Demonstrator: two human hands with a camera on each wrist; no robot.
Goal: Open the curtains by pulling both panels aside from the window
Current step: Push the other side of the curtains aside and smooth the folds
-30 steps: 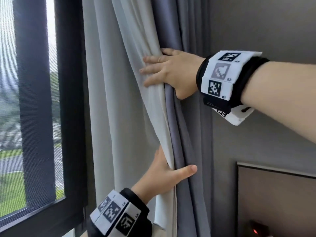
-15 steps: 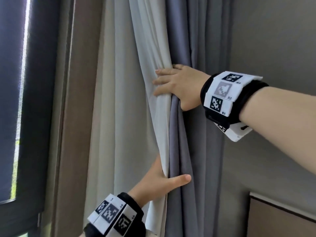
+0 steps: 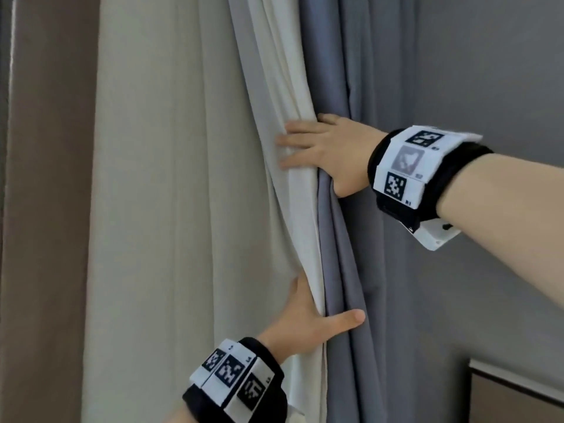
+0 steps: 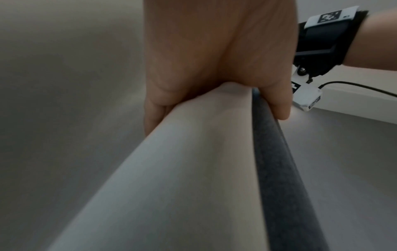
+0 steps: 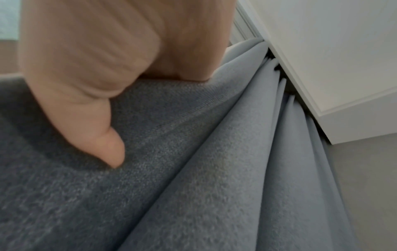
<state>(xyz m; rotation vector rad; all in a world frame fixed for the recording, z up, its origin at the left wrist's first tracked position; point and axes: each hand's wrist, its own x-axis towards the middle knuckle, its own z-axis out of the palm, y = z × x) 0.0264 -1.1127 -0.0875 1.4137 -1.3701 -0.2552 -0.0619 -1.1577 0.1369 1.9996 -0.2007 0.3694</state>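
Note:
A curtain with a blue-grey face [image 3: 345,254] and a white lining [image 3: 293,87] hangs bunched in folds against the right wall. My right hand [image 3: 329,154] holds its leading edge at chest height, with the fingers laid over the lining and the thumb [image 5: 96,127] pressed on the grey side [image 5: 214,186]. Lower down, my left hand [image 3: 308,319] grips the same edge. Its thumb lies across the grey front and its fingers are hidden behind the lining. The left wrist view has the left hand [image 4: 214,51] clamping the white fold [image 4: 193,169] and the grey edge [image 4: 277,169].
Pale fabric [image 3: 152,209] hangs flat to the left of the hands, and a brown vertical strip [image 3: 45,209] stands beyond it. A grey wall [image 3: 488,71] lies right behind the folds. A brown panel [image 3: 518,392] juts out at the lower right. A white cornice [image 5: 322,68] runs above.
The window has slid out of the head view to the left. Both hands keep their hold on the curtain edge, and the folds now sit closer to the grey wall.

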